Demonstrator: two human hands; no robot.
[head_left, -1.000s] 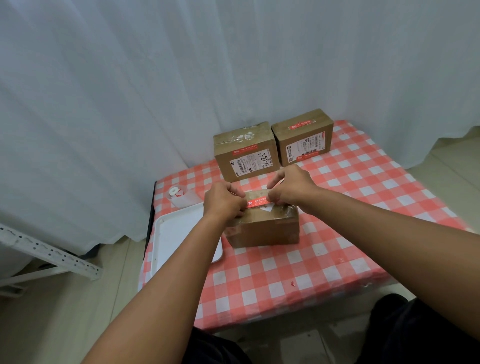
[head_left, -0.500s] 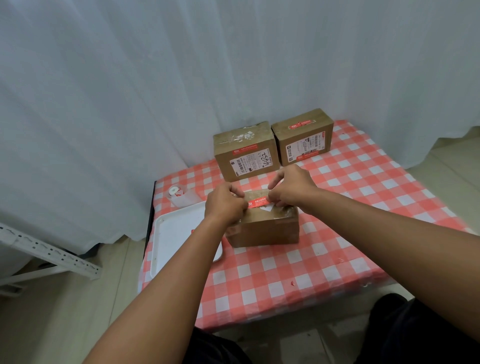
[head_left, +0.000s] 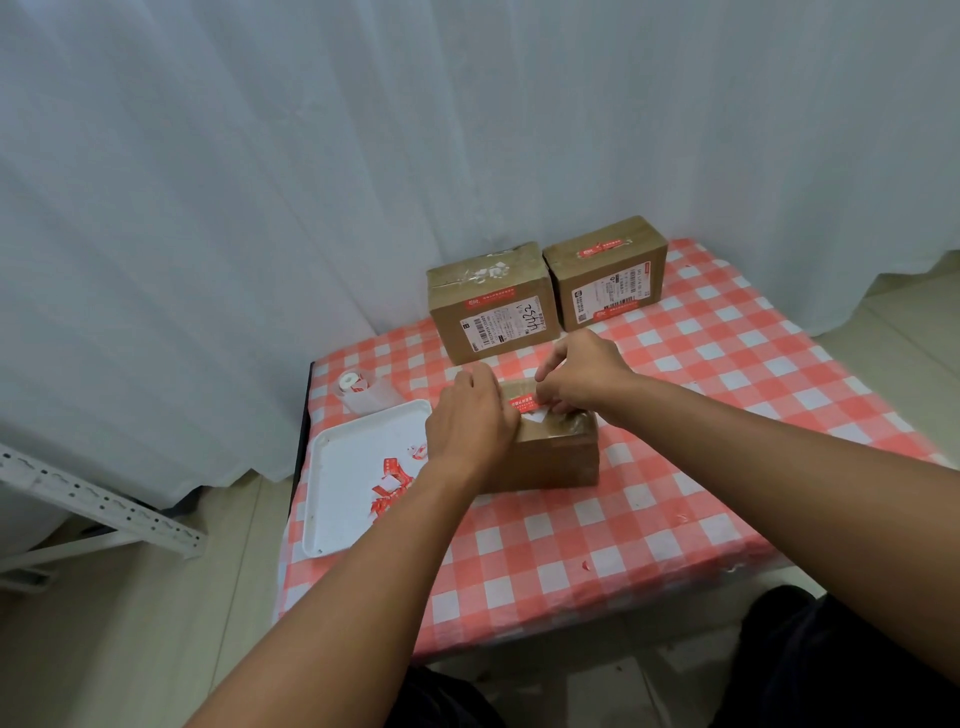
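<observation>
A small brown cardboard box (head_left: 558, 454) sits on the red-and-white checked tablecloth (head_left: 649, 519), in the middle of the table. A red label (head_left: 522, 403) with a torn white patch is stuck across its top. My left hand (head_left: 470, 423) lies palm down over the box's left end and presses on it. My right hand (head_left: 584, 374) reaches over the top from the right, its curled fingertips pinching at the red label's right end. My hands hide most of the box top.
Two more taped brown boxes (head_left: 491, 309) (head_left: 608, 275) stand side by side at the back, against the white curtain. Left of the near box lies a white tray (head_left: 343, 467) with several red label scraps (head_left: 389, 486). A white roll (head_left: 358, 387) lies behind it. A metal rack (head_left: 104, 506) is at the floor's left.
My left hand's fingers have gone from curled at the label to lying flatter over the box's left end. My right hand stays pinching at the label. The box has not moved.
</observation>
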